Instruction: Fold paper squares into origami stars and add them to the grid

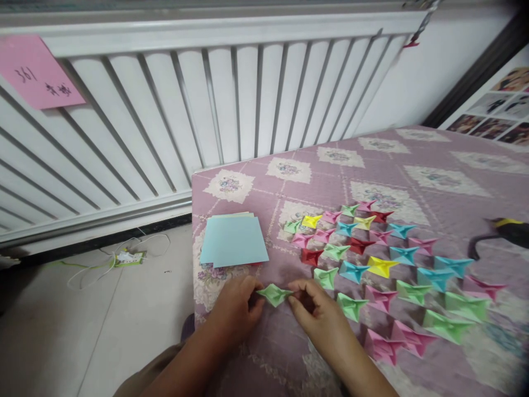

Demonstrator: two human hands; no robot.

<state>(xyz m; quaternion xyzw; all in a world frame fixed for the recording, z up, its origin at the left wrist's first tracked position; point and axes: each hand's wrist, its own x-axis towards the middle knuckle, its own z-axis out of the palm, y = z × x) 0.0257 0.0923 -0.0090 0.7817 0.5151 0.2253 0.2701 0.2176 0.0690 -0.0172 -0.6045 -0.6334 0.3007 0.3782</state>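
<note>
A small green origami piece (274, 295) with pointed ends is stretched between my two hands, just above the purple cloth. Its left tip is pinched by the thumb and fingers of my left hand (239, 303). My right hand (316, 311) grips the opposite tip the same way. Beyond my left hand lies a stack of square paper (234, 241), light blue on top, with edges of other colours peeking out. To the right of my right hand, several finished folded paper pieces (382, 267) in pink, green, blue, yellow and red sit in rough rows.
The floral tablecloth (289, 193) covers the surface up to a white radiator (248, 99). A pink note (39, 71) with handwriting hangs on the radiator. On the floor at left is a power strip (129, 258) with cables. A dark object with a yellow band (510, 222) lies at far right.
</note>
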